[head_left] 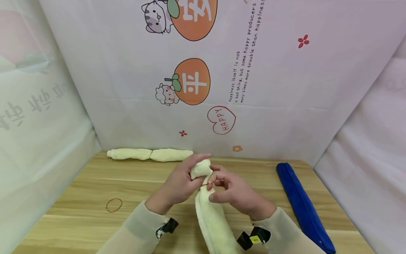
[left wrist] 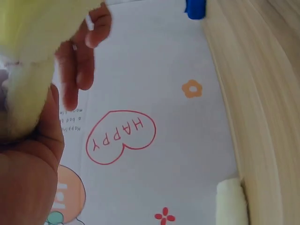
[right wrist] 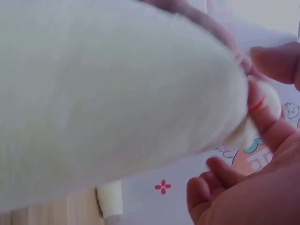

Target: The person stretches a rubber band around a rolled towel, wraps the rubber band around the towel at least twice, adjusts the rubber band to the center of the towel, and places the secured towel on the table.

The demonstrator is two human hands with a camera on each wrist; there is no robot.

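Note:
A cream rolled towel (head_left: pixel 214 218) slants up from the front edge of the head view toward both hands. My left hand (head_left: pixel 176 185) grips its far end, fingers and thumb wrapped round the bunched tip (head_left: pixel 200 169). A thin red rubber band (head_left: pixel 205 184) runs around the towel just below that tip. At the band is my right hand (head_left: pixel 236 192), with a finger hooked into it; in the right wrist view the red band (right wrist: pixel 257 104) crosses that finger. The towel's body (right wrist: pixel 117 103) fills much of that view.
Along the table's back edge lies another cream roll (head_left: pixel 169 155), pinched at its middle. A loose rubber band (head_left: pixel 114 205) rests on the wooden table (head_left: pixel 79 197) at left. A blue roll (head_left: pixel 304 208) lies at right. Printed white cloth (head_left: pixel 269 123) hangs behind.

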